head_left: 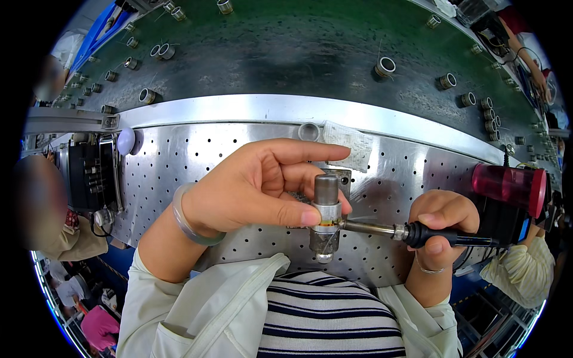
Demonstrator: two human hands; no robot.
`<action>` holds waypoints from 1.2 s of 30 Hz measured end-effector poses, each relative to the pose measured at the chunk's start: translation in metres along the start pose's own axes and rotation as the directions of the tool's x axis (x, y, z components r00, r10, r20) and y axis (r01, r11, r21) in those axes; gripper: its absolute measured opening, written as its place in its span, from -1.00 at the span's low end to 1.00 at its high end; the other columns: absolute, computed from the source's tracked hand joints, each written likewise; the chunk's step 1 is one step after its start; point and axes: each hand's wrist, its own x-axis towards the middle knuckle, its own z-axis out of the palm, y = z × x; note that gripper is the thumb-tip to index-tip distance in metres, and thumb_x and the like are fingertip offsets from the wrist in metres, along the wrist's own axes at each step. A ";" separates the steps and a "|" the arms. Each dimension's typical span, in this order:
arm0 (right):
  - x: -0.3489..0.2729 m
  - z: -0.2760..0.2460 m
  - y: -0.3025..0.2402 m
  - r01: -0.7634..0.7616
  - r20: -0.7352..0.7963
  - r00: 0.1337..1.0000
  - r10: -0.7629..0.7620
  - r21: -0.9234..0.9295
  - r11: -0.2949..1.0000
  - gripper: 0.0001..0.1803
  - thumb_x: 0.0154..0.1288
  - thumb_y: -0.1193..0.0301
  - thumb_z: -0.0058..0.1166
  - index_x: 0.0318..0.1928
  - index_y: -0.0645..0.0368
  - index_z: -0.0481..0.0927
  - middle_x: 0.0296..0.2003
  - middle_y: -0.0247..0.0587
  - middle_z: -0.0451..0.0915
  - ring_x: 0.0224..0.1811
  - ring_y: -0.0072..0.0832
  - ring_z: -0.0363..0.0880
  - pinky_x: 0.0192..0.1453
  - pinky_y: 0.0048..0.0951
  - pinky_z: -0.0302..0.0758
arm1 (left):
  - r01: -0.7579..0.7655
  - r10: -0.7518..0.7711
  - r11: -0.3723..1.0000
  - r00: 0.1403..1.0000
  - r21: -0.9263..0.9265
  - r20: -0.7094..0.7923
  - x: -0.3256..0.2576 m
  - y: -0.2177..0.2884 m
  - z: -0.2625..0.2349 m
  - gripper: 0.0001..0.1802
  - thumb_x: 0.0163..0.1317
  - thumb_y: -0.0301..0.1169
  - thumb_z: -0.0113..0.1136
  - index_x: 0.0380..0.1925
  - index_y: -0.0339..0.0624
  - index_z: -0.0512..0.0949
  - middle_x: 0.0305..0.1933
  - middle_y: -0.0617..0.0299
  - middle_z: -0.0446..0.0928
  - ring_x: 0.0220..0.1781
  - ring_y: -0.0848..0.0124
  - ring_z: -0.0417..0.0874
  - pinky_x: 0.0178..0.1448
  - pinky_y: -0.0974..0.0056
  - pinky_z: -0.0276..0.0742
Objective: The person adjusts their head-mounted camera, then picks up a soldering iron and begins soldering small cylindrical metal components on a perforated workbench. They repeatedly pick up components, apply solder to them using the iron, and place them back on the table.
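Near the middle, a metal post [326,188] with a rounded lower end carries a silvery metal ring [329,211]. A coppery, yellowish band shows at the ring's lower edge. My left hand [253,182] pinches the ring from the left, thumb in front and the fingers partly hidden behind the post; its index finger stretches out above. From the right, my right hand [443,222] grips the black handle of a soldering iron [412,234]. The iron's metal shaft points left, and its tip reaches the ring's right side, touching or nearly so.
Beneath my hands lies a perforated metal plate [197,161]. A loose ring [309,132] and a pale cloth-like pad [352,146] lie behind them. Beyond a metal rail [239,107], several rings stand on a green belt [268,59]. A red cylinder [507,186] is right; co-workers sit at both sides.
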 end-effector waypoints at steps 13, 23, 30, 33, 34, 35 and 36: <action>0.002 -0.003 -0.002 0.095 0.089 0.992 -0.088 -0.082 0.992 -0.70 -0.06 0.54 0.37 -0.34 0.41 0.54 -0.59 -0.09 0.56 -0.68 -0.43 0.49 -0.59 -0.54 0.39 | -0.005 0.006 1.000 0.999 0.011 -0.033 0.000 -0.001 0.007 -0.15 -0.05 -0.72 0.30 0.29 -0.48 0.13 -0.07 -0.23 0.56 -0.05 0.32 0.64 0.05 0.39 0.54; 0.000 -0.005 -0.002 0.074 0.071 0.995 -0.070 -0.058 0.996 -0.69 -0.08 0.53 0.39 -0.34 0.40 0.55 -0.57 -0.08 0.57 -0.64 -0.43 0.51 -0.56 -0.55 0.41 | -0.022 0.022 1.000 0.997 0.010 -0.068 0.001 -0.002 0.010 -0.17 -0.03 -0.73 0.29 0.29 -0.49 0.14 -0.08 -0.23 0.57 -0.12 0.37 0.66 -0.04 0.45 0.58; 0.001 -0.006 -0.003 0.067 0.087 0.994 -0.061 -0.073 0.995 -0.69 -0.08 0.54 0.38 -0.33 0.41 0.55 -0.56 -0.08 0.57 -0.65 -0.43 0.50 -0.57 -0.54 0.40 | -0.021 0.023 0.999 0.997 0.026 -0.080 0.001 -0.001 0.014 -0.17 -0.03 -0.72 0.28 0.29 -0.49 0.14 -0.09 -0.21 0.57 -0.09 0.37 0.65 -0.02 0.44 0.57; -0.001 -0.005 -0.005 0.048 0.048 0.998 -0.044 -0.078 0.996 -0.72 -0.02 0.52 0.35 -0.34 0.40 0.53 -0.56 -0.10 0.56 -0.66 -0.45 0.48 -0.59 -0.55 0.37 | -0.036 0.039 0.999 0.995 0.039 -0.087 0.002 -0.001 0.017 -0.17 -0.03 -0.71 0.28 0.28 -0.50 0.13 -0.09 -0.20 0.57 -0.09 0.36 0.64 -0.01 0.43 0.57; -0.002 -0.004 -0.006 0.048 0.019 0.999 -0.046 -0.090 0.995 -0.72 0.00 0.50 0.35 -0.34 0.39 0.52 -0.56 -0.11 0.56 -0.66 -0.47 0.46 -0.59 -0.55 0.35 | -0.045 0.048 0.999 0.995 0.031 -0.086 0.002 -0.003 0.018 -0.17 -0.03 -0.70 0.28 0.28 -0.51 0.13 -0.09 -0.21 0.57 -0.09 0.36 0.64 0.00 0.42 0.57; -0.003 -0.003 -0.006 0.047 -0.010 0.999 -0.048 -0.103 0.994 -0.72 0.03 0.48 0.34 -0.34 0.38 0.51 -0.56 -0.13 0.55 -0.67 -0.48 0.45 -0.60 -0.56 0.34 | -0.055 0.057 0.998 0.995 0.023 -0.085 0.003 -0.003 0.018 -0.17 -0.03 -0.70 0.27 0.28 -0.52 0.13 -0.09 -0.21 0.57 -0.09 0.36 0.64 0.01 0.41 0.56; -0.005 -0.004 -0.007 0.048 -0.045 0.998 -0.051 -0.076 0.996 -0.72 0.05 0.45 0.33 -0.34 0.37 0.50 -0.56 -0.15 0.54 -0.66 -0.49 0.45 -0.60 -0.56 0.33 | -0.044 0.045 0.999 0.996 0.020 -0.083 0.003 -0.003 0.018 -0.17 -0.02 -0.70 0.27 0.29 -0.50 0.13 -0.09 -0.21 0.57 -0.11 0.36 0.65 0.00 0.41 0.56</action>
